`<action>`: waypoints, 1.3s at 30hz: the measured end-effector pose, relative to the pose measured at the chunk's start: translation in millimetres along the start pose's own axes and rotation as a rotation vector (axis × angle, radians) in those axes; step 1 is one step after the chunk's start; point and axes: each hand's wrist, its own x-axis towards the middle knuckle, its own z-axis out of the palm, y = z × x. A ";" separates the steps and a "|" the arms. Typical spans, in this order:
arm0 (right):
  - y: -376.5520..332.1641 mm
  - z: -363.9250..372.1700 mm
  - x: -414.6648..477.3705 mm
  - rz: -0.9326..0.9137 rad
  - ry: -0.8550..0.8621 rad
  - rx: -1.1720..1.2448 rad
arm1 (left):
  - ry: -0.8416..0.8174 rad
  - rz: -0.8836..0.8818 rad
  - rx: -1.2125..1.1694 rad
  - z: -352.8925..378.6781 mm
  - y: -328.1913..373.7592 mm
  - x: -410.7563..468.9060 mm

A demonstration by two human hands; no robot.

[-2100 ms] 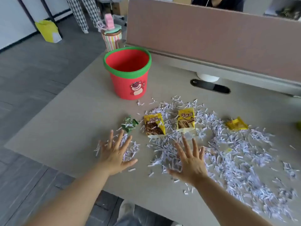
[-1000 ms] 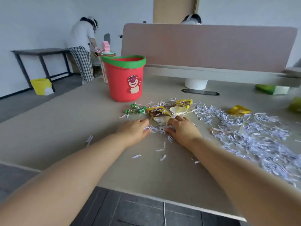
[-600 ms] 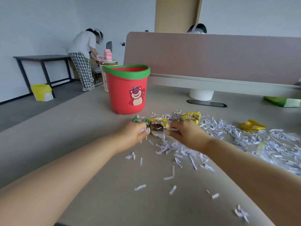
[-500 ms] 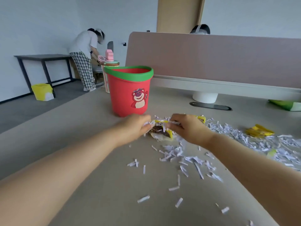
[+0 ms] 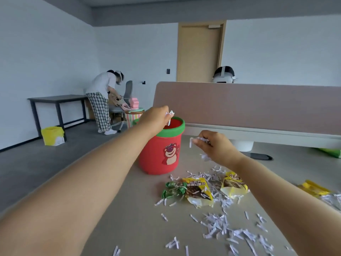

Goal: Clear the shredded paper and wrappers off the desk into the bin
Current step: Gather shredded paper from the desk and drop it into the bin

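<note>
Above the red bin, shredded paper is pinched in the closed left hand. Beside the bin's rim, more shreds are clutched in the closed right hand. Loose shreds and wrappers are scattered across the desk.

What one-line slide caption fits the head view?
Left hand drops shredded paper over the red bin; right hand carries more.

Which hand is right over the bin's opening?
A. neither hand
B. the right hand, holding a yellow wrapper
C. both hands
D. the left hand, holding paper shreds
D: the left hand holds paper shreds above the bin; the right hand is beside it.
</note>
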 end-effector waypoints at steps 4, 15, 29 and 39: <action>1.0 1.1 4.4 0.023 0.025 0.008 | -0.244 -0.049 0.001 11.2 -10.1 31.0; 1.1 5.1 19.2 -0.042 0.050 -0.063 | -0.305 0.004 -0.102 15.7 -23.1 41.1; -29.9 7.4 59.4 -0.094 0.141 0.022 | -0.377 0.233 0.173 -8.9 -77.8 -7.7; -82.2 51.5 127.6 -0.180 0.091 0.103 | -0.405 0.253 0.010 -30.0 -105.9 -32.0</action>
